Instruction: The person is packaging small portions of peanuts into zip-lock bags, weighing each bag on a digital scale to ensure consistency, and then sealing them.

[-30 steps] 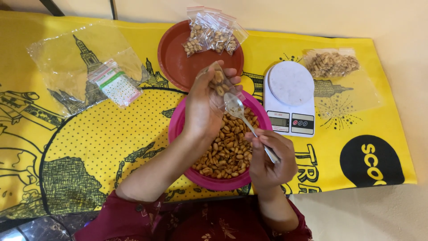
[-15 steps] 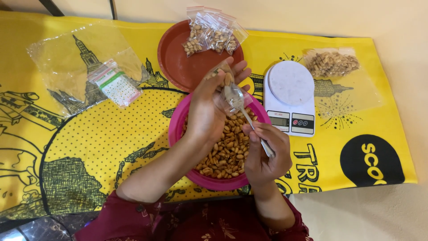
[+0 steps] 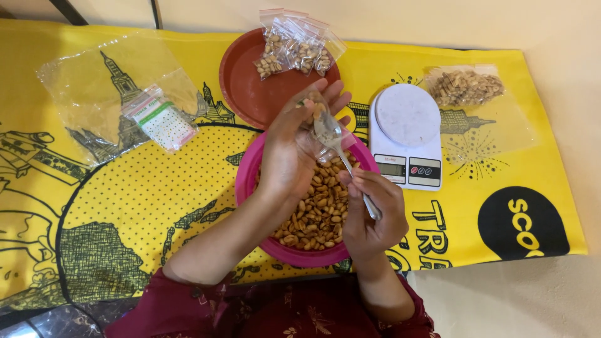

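My left hand (image 3: pixel 294 147) holds a small clear plastic bag (image 3: pixel 319 134) with a few peanuts in it, above the far rim of a pink bowl (image 3: pixel 247 175). The bowl is filled with peanuts (image 3: pixel 316 209). My right hand (image 3: pixel 370 216) grips the handle of a metal spoon (image 3: pixel 335 141), and the spoon's bowl is inside the bag's mouth.
A dark red plate (image 3: pixel 250 91) behind the bowl carries several small filled peanut bags (image 3: pixel 294 47). A white kitchen scale (image 3: pixel 407 134) stands to the right, with a bag of peanuts (image 3: pixel 466 87) beyond it. Clear empty bags (image 3: pixel 119 94) lie at the left on the yellow printed cloth (image 3: pixel 125 213).
The spoon has lifted from just over the peanuts into the bag's mouth. My right hand has shifted slightly up and left with it. The left hand keeps the bag in place.
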